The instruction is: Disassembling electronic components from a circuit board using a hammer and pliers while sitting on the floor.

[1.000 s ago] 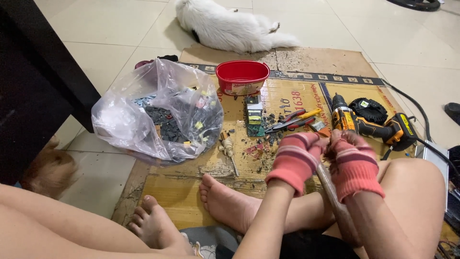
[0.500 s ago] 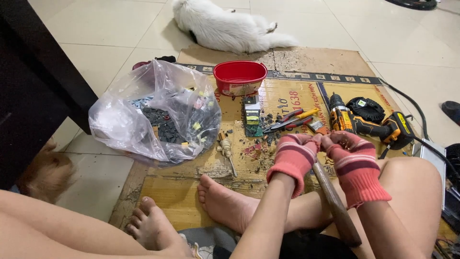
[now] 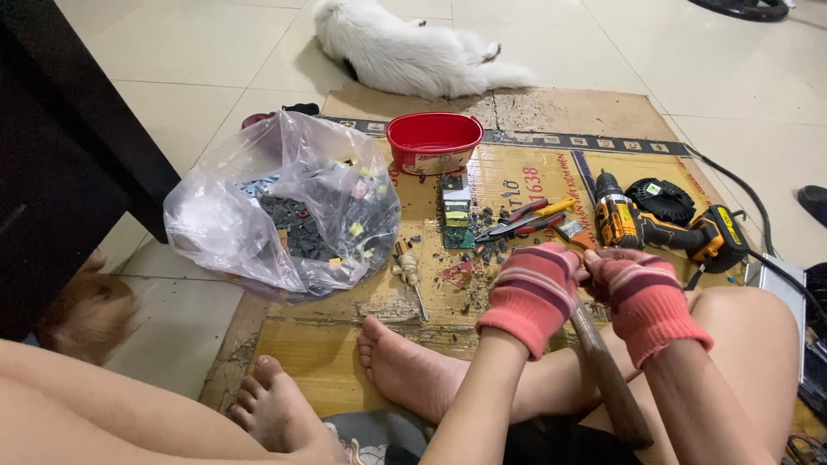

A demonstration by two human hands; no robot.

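Over the last second my left hand and right hand, both in pink striped gloves, have drawn closer together above my lap, and the view has tipped slightly. The wooden hammer handle I'm working with slants down between my legs; the right hand is clenched around its top, the left closed beside it, on what I cannot tell. So I judge the hammer is just being readied, nothing struck yet. On the cardboard mat, the clear plastic bag holds dark electronic scraps, the red bowl hides its contents, and a green circuit board lies between them
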